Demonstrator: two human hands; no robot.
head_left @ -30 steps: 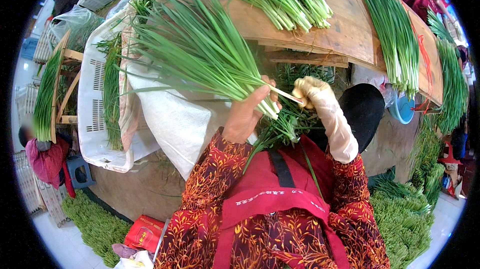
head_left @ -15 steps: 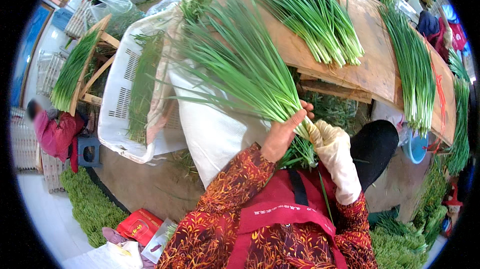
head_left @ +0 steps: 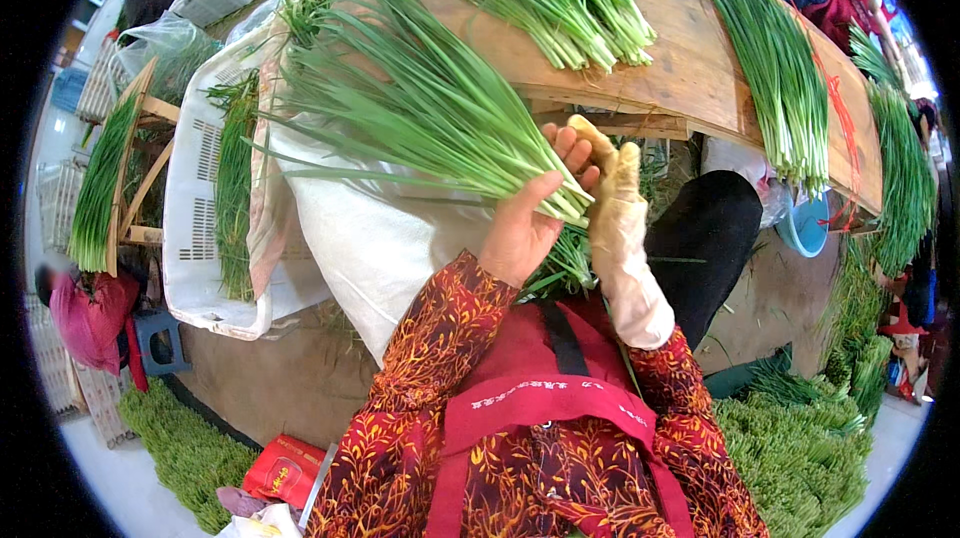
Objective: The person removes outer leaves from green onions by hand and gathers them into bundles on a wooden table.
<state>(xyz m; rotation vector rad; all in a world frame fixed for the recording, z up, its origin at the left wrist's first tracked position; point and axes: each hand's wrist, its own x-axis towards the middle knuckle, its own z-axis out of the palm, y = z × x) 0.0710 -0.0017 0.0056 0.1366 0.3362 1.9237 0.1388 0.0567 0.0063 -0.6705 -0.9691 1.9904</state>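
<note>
My left hand (head_left: 525,223), bare, is closed round the pale stalk ends of a loose bunch of garlic chives (head_left: 430,98). The long green leaves fan out up and to the left, over a white cloth (head_left: 335,238) and the edge of a wooden board (head_left: 690,63). My right hand (head_left: 615,203), in a pale, stained glove, stands with fingers stretched out right beside the cut ends, and seems to touch them. More chives (head_left: 568,263) lie in my lap below both hands. Another bunch (head_left: 560,3) rests on the board, its white ends toward me.
A large white plastic crate (head_left: 190,288) with chives stands to the left. Further chives (head_left: 775,88) and red ties (head_left: 840,128) lie at the board's right, above a blue basin (head_left: 803,228). Another person (head_left: 90,318) sits far left. Green heaps (head_left: 190,458) cover parts of the floor.
My right hand has gone from gripping the stalks to stretched fingers at their ends. The left hand and its bunch have shifted left and up in the view, which itself has turned somewhat.
</note>
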